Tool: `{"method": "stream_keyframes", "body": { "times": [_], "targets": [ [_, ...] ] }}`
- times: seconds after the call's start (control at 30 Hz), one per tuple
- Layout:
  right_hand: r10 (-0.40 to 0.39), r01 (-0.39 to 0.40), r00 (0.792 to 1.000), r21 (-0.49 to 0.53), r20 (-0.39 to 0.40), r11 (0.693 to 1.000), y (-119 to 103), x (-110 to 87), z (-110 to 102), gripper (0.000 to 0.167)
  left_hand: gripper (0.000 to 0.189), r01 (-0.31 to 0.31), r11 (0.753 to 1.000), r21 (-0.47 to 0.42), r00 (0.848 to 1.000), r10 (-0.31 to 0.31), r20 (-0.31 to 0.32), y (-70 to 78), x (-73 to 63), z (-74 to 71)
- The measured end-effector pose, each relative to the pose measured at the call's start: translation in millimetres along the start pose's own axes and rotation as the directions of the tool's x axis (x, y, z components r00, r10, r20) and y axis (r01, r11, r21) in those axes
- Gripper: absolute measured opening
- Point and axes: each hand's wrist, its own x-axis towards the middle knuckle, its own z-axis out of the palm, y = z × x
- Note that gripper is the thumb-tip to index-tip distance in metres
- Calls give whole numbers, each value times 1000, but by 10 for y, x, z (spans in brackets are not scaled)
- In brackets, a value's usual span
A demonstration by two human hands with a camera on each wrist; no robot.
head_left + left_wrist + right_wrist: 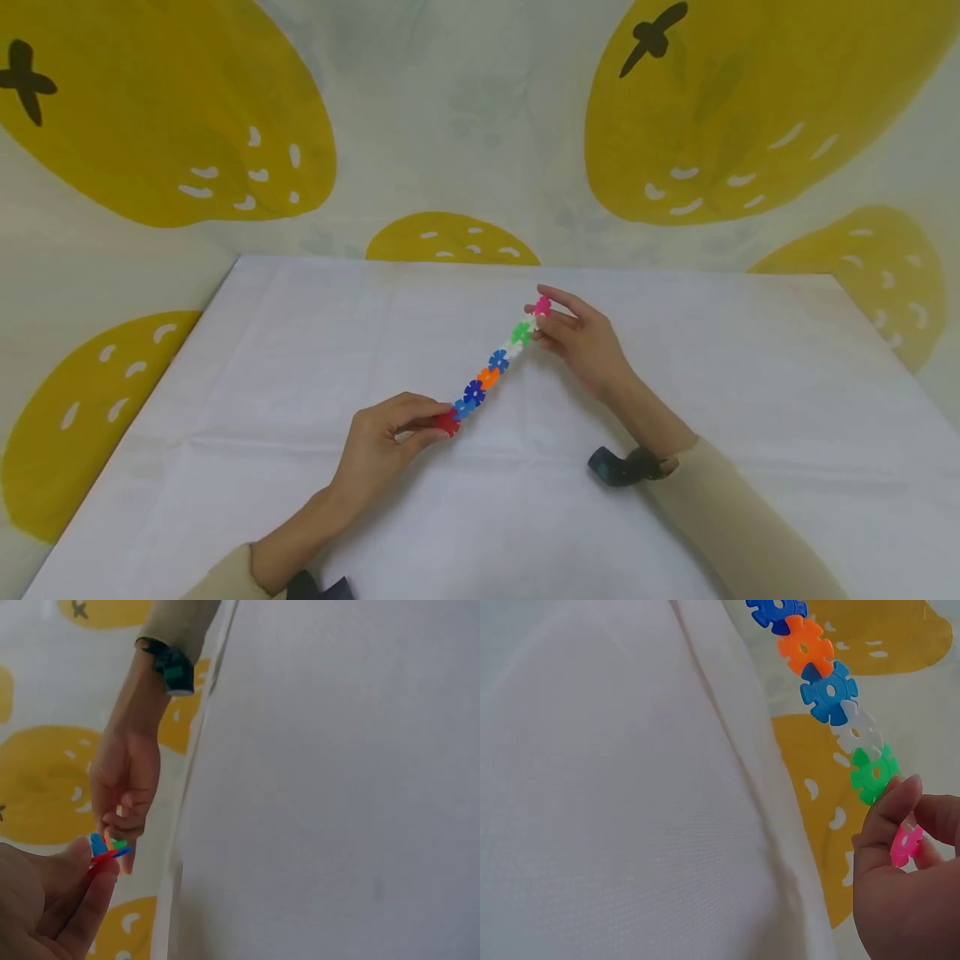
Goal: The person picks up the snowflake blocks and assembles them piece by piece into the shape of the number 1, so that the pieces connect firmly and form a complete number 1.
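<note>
A chain of interlocking plastic snowflake discs (488, 378) slants up to the right above the table in the head view. My left hand (390, 427) pinches the red disc (448, 423) at the lower end between thumb and fingers. Light blue, dark blue, orange, blue, white and green discs follow along the chain. Around its upper end, my right hand (588, 342) pinches the chain between the green disc (874, 774) and the pink disc (906, 844). The right fingers partly hide the disc they hold, which looks white in the head view.
A white cloth covers the table (300, 333). Behind and beside it hangs a pale curtain with large yellow fruit prints (225, 108). Each wrist wears a dark strapped device, such as the right wrist camera (622, 467).
</note>
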Motion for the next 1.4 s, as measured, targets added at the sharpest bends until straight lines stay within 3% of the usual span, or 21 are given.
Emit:
{"method": "stream_keyframes", "body": {
  "times": [0.13,0.27,0.6,0.7,1.03,1.27,1.4],
  "targets": [
    [47,-46,999,18,-6,999,17,50,21,47,32,1,1000,-3,1000,-1,7,-24,-5,73],
    [77,-77,997,12,-12,997,17,101,45,47,32,-43,998,37,999,43,3,-43,-8,172],
    [74,-75,996,14,47,997,64,237,72,45,31,-104,991,88,994,108,-31,-108,8,435],
    [90,-91,994,7,54,996,90,260,73,44,29,-81,992,99,996,84,-32,-94,4,474],
    [87,-79,996,-183,33,980,139,283,80,45,24,9,995,100,1000,-8,-10,-52,3,551],
    [50,-44,999,-286,17,957,158,346,72,44,22,16,988,156,1000,-11,-29,-47,54,612],
    [51,-46,999,-311,9,949,143,386,83,43,20,54,985,165,998,-51,-22,-38,100,655]
  ]
}}
